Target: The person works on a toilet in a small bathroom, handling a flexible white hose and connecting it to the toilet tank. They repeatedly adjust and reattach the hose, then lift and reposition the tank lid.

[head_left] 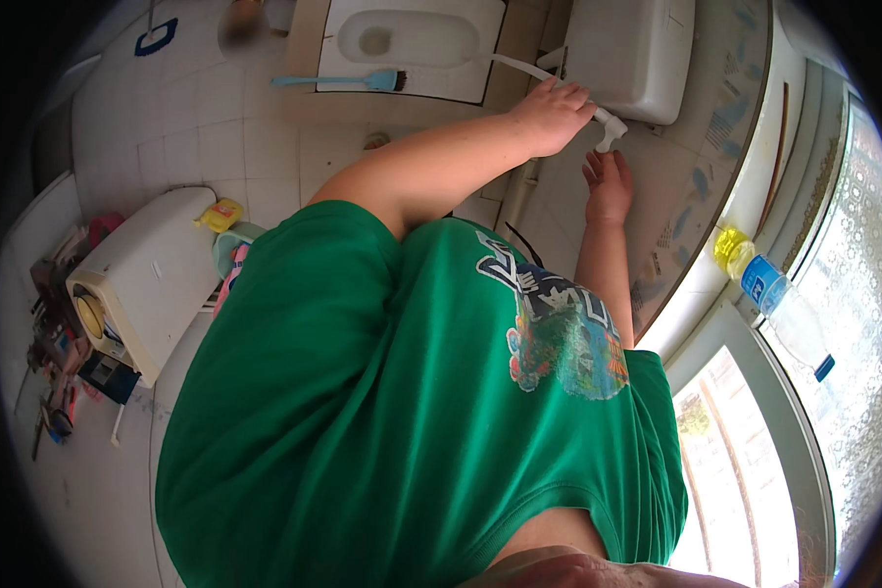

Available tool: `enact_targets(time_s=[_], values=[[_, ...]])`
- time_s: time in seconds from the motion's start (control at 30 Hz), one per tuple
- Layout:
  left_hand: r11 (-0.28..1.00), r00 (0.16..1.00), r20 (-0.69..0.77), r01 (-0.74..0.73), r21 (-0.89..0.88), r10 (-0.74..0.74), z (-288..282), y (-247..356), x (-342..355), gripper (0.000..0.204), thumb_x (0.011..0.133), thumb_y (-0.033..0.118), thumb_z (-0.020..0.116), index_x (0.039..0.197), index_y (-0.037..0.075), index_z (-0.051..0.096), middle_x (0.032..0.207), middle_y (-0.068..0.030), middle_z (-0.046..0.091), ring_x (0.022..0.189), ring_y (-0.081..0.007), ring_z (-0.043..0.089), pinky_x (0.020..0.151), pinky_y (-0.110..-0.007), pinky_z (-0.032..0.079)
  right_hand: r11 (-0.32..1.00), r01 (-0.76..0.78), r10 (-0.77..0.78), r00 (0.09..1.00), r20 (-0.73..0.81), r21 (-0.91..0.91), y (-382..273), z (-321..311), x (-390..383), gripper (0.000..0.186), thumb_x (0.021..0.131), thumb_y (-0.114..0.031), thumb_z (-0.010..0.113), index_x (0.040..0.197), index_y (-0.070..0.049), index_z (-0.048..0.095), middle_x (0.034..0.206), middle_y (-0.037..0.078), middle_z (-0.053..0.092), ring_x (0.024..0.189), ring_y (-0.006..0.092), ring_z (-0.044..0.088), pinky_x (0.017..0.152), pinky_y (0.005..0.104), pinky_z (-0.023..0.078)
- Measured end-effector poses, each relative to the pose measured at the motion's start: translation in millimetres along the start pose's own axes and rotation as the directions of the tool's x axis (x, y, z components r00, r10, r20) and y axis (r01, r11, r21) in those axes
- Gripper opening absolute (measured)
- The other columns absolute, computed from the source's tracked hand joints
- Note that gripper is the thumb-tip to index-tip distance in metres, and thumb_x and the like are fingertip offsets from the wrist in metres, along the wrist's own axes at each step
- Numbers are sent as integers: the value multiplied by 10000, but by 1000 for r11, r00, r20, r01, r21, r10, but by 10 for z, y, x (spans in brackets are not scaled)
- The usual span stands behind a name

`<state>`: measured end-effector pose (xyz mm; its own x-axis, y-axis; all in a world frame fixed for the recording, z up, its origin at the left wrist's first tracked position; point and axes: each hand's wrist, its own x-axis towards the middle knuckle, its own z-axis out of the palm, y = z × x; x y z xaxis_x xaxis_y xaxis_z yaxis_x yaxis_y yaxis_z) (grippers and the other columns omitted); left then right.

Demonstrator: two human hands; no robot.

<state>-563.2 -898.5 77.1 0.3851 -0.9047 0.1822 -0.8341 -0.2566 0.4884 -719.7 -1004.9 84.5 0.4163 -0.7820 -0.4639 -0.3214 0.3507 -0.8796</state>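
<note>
A white plastic pipe [519, 65] runs from the edge of the squat toilet [412, 37] towards a white pipe elbow [612, 131] just below the cistern [629, 59]. My left hand [553, 118] is closed over the pipe close to the elbow, and its fingers hide part of it. From below, my right hand [610, 186] has its fingertips at the elbow's lower end, with the fingers curled. Whatever lies inside the right palm is hidden.
A blue-handled brush [348, 80] lies along the toilet's near edge. At right, a bottle [774, 299] with a blue label stands by the frosted window [857, 265]. On the left are a white cabinet [157, 274], a yellow packet [220, 214] and assorted clutter.
</note>
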Motion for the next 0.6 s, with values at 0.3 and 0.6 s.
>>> enact_targets(time_s=[0.3,0.6], values=[[1000,997,71,22,20,-23,-80,75,136,420,835,50,498,1254,70,508,1327,-114,466,1309,-261,382,1101,-475,274,981,-34,37,999,-14,192,-89,-10,49,427,919,-146,558,1288,12,411,1031,104,583,939,237,619,784,353,508],[994,996,-17,94,64,-93,50,-89,227,254,846,124,491,1074,90,596,1112,-103,598,1204,-257,469,1075,-506,280,959,-77,73,997,25,273,-137,-15,30,352,911,-133,563,1222,1,468,1043,113,592,923,239,615,789,366,503]])
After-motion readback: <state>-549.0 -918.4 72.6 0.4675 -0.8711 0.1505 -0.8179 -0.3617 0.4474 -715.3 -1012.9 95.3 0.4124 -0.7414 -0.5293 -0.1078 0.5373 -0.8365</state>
